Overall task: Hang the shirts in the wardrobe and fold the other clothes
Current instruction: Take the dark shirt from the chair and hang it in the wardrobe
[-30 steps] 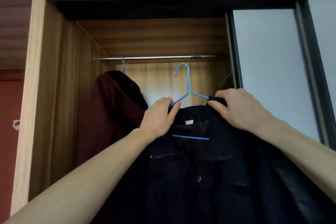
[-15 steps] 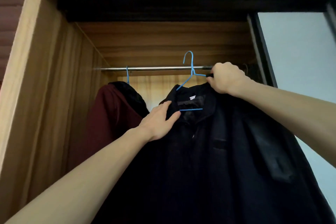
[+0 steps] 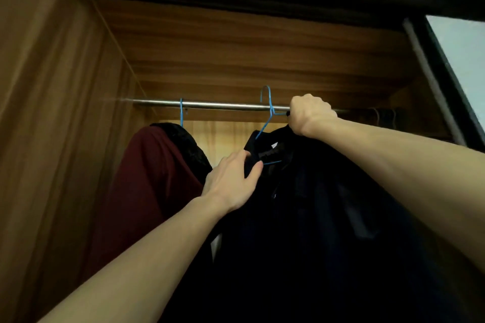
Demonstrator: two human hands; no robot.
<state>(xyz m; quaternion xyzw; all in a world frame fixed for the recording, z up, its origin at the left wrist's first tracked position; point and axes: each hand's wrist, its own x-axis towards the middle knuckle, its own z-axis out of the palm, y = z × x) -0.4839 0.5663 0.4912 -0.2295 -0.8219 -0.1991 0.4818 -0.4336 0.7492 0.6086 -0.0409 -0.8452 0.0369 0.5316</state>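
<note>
A black shirt (image 3: 315, 204) hangs on a blue wire hanger (image 3: 267, 105) whose hook stands at the metal rail (image 3: 223, 105) of the wooden wardrobe. My right hand (image 3: 309, 114) grips the shirt's right shoulder and the hanger arm just below the rail. My left hand (image 3: 232, 182) holds the left side of the collar, thumb on the front. Whether the hook rests on the rail I cannot tell.
A dark red garment (image 3: 149, 178) with a black collar hangs on another blue hanger (image 3: 181, 113) at the rail's left. The wardrobe's side wall (image 3: 52, 113) stands left; a sliding door frame (image 3: 441, 81) closes the right. More hangers (image 3: 383, 115) show dimly at far right.
Both hands have lifted the black shirt higher, bringing the hanger hook from below the rail up to it. The view has tilted upward and closer into the wardrobe.
</note>
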